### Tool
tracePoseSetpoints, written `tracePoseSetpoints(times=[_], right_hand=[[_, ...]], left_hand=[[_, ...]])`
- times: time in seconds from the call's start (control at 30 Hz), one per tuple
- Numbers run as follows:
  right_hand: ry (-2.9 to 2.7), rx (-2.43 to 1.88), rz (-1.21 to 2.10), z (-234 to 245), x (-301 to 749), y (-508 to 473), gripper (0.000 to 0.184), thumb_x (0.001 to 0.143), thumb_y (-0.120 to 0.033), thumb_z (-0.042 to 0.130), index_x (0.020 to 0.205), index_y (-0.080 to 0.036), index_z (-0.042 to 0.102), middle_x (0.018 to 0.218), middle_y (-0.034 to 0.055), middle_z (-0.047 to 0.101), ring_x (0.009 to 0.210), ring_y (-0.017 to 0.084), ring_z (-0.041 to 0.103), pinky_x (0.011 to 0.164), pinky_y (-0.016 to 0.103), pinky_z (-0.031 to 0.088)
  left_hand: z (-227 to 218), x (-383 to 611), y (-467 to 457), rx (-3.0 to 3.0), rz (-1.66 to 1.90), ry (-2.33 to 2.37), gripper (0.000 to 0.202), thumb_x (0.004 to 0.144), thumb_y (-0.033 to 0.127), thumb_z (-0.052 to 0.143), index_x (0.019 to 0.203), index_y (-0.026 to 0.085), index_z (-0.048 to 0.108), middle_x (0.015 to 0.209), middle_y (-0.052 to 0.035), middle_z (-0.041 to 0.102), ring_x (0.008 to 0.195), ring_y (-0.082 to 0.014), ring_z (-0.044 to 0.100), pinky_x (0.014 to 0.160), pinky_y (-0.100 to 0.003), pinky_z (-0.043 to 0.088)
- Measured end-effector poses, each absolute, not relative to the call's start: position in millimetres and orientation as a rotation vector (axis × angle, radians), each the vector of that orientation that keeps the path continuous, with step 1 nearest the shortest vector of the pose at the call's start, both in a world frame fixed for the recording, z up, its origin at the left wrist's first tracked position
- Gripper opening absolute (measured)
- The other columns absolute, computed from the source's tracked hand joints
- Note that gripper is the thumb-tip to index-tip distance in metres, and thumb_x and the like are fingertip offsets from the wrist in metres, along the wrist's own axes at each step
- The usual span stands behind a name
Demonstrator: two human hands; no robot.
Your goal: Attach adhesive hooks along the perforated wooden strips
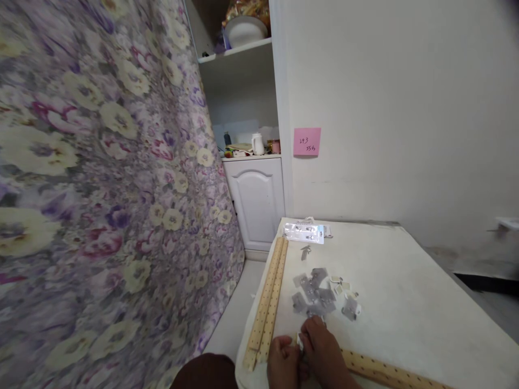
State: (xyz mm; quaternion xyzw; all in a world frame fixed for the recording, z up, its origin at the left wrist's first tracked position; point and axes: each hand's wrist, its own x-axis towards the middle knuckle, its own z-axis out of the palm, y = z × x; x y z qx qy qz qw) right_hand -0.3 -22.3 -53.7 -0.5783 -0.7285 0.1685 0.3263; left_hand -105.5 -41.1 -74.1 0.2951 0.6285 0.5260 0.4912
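White is the small piece (300, 342) pinched at the fingertips of the right hand (321, 347); the fingers of the left hand (283, 359) are curled close against its other side, though whether they are closed on it cannot be told; both hands are held together low over the near part of the white table (405, 286). Just beyond the fingertips, grey see-through packets (318, 294) are spread in a loose, overlapping group, with small white fittings (340, 286) scattered at its right; to the left of the hands, perforated wooden strips (268, 302) are laid lengthwise along the table's edge; another perforated strip (385, 368) is seen at the right, its left end hidden by the right hand and forearm. Farther off, a small grey item (305, 252) is placed before a clear package (304, 233); above, a pink note (307, 142) is stuck to the wall (385, 81).
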Motion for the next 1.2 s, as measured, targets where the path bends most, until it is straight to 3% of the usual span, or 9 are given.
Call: tracePoseSetpoints(times=[0.3, 0.6, 1.2], right_hand=[[-1.902, -1.51, 0.485, -56.7, 1.5, -20.1, 0.016, 0.081, -0.014, 0.044, 0.073, -0.02, 0.056, 0.079, 0.002, 0.059, 0.073, 0.015, 0.057, 0.069, 0.025, 0.04], [-1.893, -1.496, 0.459, -56.5, 2.2, -21.3, 0.016, 0.082, -0.014, 0.043, 0.075, -0.02, 0.056, 0.079, 0.0019, 0.06, 0.072, 0.014, 0.057, 0.067, 0.025, 0.039], [-1.886, -1.481, 0.477, -54.8, 2.5, -23.0, 0.016, 0.082, -0.015, 0.044, 0.077, -0.021, 0.058, 0.08, 0.0014, 0.061, 0.073, 0.015, 0.059, 0.068, 0.025, 0.041]], left_hand=[[-72.4, -110.5, -40.9, 0.783, 1.21, 1.467, 0.021, 0.064, 0.028, 0.057, 0.08, 0.019, 0.045, 0.047, 0.009, 0.052, 0.038, -0.0112, 0.053, 0.037, -0.021, 0.04], [-52.3, -111.0, -45.6, 0.915, 1.096, 1.58, 0.013, 0.069, 0.015, 0.05, 0.08, 0.022, 0.045, 0.05, 0.0108, 0.049, 0.034, -0.0094, 0.052, 0.03, -0.018, 0.033], [-56.0, -109.3, -45.2, 0.923, 1.109, 1.589, 0.01, 0.071, 0.017, 0.052, 0.079, 0.022, 0.047, 0.052, 0.009, 0.049, 0.037, -0.01, 0.052, 0.029, -0.017, 0.03]])
